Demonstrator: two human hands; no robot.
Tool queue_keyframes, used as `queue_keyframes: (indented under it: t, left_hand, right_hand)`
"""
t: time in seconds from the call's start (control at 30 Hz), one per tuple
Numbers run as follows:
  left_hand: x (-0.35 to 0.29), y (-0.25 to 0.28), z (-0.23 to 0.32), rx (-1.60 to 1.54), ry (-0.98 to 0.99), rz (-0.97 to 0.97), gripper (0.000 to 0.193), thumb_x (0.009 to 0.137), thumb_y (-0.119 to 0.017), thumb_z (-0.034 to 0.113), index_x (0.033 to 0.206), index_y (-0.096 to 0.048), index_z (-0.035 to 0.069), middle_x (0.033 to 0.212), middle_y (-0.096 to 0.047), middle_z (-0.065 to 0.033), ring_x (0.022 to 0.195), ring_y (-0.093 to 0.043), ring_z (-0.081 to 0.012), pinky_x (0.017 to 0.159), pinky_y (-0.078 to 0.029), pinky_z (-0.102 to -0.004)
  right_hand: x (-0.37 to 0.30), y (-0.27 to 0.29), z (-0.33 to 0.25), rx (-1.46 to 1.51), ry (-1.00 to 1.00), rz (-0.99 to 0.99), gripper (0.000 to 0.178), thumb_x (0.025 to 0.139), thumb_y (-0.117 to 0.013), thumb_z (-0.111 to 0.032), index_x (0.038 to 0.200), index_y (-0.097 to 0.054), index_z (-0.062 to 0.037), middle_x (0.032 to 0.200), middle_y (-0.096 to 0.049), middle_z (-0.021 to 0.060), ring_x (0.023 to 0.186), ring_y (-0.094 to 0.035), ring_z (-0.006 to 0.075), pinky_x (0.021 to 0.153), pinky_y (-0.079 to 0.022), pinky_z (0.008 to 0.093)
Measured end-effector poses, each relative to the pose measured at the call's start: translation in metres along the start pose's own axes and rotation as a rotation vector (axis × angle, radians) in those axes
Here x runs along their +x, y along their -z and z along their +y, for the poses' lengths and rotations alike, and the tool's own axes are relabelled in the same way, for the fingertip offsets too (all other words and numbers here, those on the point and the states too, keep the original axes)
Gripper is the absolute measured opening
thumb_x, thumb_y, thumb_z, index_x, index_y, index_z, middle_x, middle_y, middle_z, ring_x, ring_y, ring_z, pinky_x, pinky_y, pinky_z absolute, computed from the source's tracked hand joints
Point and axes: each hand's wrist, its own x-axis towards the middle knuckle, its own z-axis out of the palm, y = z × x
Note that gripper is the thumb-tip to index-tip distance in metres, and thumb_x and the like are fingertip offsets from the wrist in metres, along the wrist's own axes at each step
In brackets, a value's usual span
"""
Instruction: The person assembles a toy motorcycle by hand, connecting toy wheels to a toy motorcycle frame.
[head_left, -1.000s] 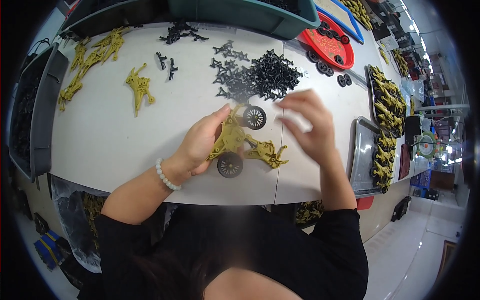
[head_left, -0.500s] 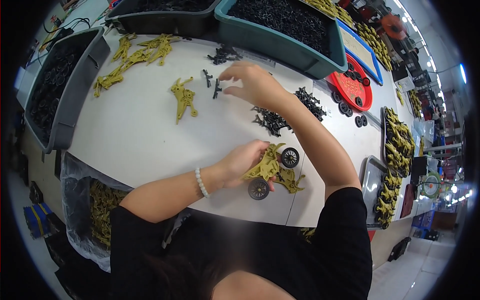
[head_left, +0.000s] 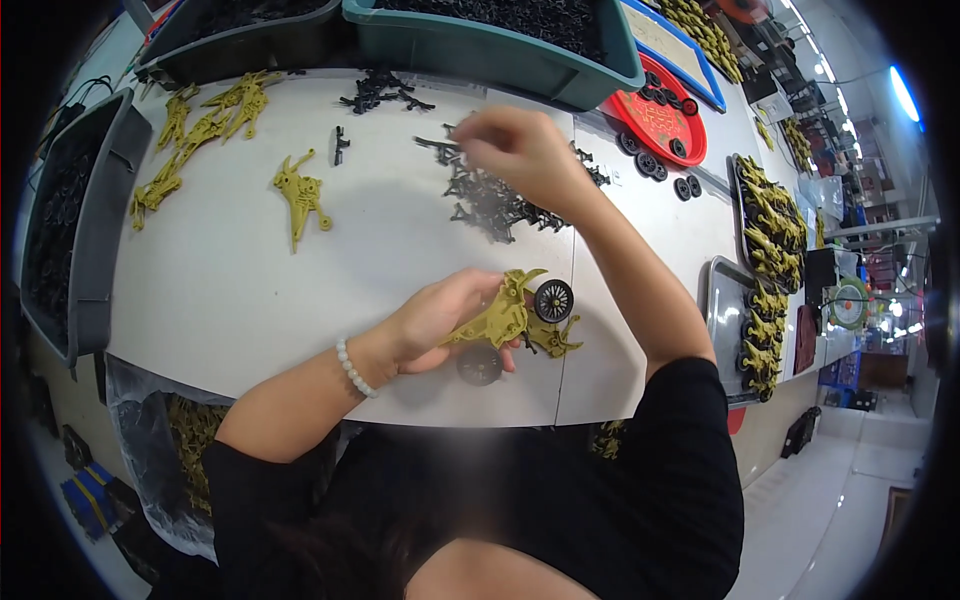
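My left hand, with a beaded bracelet at the wrist, is closed round a yellow-green toy motorcycle body above the table's near edge. A black spoked wheel shows at its right side; a second wheel looks smeared below. Another yellow-green body piece shows just beyond it; whether the hand holds that too I cannot tell. Over a pile of small black plastic parts, my right hand has its fingers curled together. A small black plastic part sticks out by its fingertips.
One black part and a yellow-green body lie left of the pile, with several bodies farther left. Grey bin and teal bin border the table. A red tray with wheels and a metal tray stand right.
My right hand has moved from beside two loose black parts to over the pile; one of those parts is gone from its place. My left hand still holds the motorcycle body. The view has shifted.
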Motion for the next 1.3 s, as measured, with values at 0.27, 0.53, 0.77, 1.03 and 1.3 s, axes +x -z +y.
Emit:
queue_keyframes:
  t: [0.27,0.53,0.77,1.03,1.3]
  left_hand:
    - [0.001,-0.003,-0.006,0.168,0.163,0.089,0.037,0.093,-0.031,0.019,0.108,-0.048,-0.011,0.092,-0.059,-0.0194,0.077,-0.062,-0.0307,0.069,-0.053,-0.0412]
    - [0.006,0.009,-0.007,0.219,0.257,-0.041,0.035,0.087,-0.04,0.016,0.109,-0.044,-0.011,0.095,-0.058,-0.019,0.076,-0.063,-0.0284,0.071,-0.053,-0.0378]
    - [0.003,0.002,-0.007,0.272,0.274,-0.011,0.032,0.088,-0.049,0.023,0.101,-0.052,-0.007,0.086,-0.059,-0.011,0.067,-0.062,-0.0177,0.062,-0.051,-0.0267]
    - [0.004,0.004,-0.007,0.274,0.315,-0.026,0.037,0.092,-0.046,0.029,0.098,-0.054,-0.006,0.084,-0.059,-0.0123,0.064,-0.062,-0.0199,0.06,-0.052,-0.0267]
    - [0.003,0.004,-0.006,0.227,0.296,-0.027,0.038,0.092,-0.044,0.03,0.099,-0.054,-0.007,0.085,-0.059,-0.0138,0.065,-0.063,-0.0218,0.061,-0.052,-0.0275]
  right_hand:
    - [-0.127,0.03,-0.007,0.374,-0.233,-0.09,0.012,0.084,-0.053,0.005,0.091,-0.062,0.0041,0.088,-0.059,0.0078,0.082,-0.055,0.0133,0.073,-0.044,0.0242]
    - [-0.136,0.017,-0.011,0.277,-0.142,-0.154,0.01,0.084,-0.052,0.005,0.088,-0.061,0.0012,0.085,-0.059,0.0061,0.08,-0.055,0.0153,0.071,-0.043,0.0255]
    - [-0.138,0.011,-0.006,0.127,-0.05,-0.165,0.012,0.079,-0.053,0.004,0.087,-0.061,0.0004,0.084,-0.06,0.0102,0.08,-0.058,0.0245,0.073,-0.046,0.0311]
    - [-0.135,0.012,-0.01,0.188,-0.053,-0.176,0.013,0.079,-0.052,0.007,0.086,-0.06,-0.0001,0.083,-0.058,0.0079,0.081,-0.056,0.0211,0.073,-0.044,0.0296]
    - [-0.137,0.013,-0.01,0.188,-0.055,-0.193,0.013,0.079,-0.052,0.008,0.086,-0.06,-0.0001,0.082,-0.058,0.008,0.081,-0.056,0.0217,0.072,-0.044,0.0298]
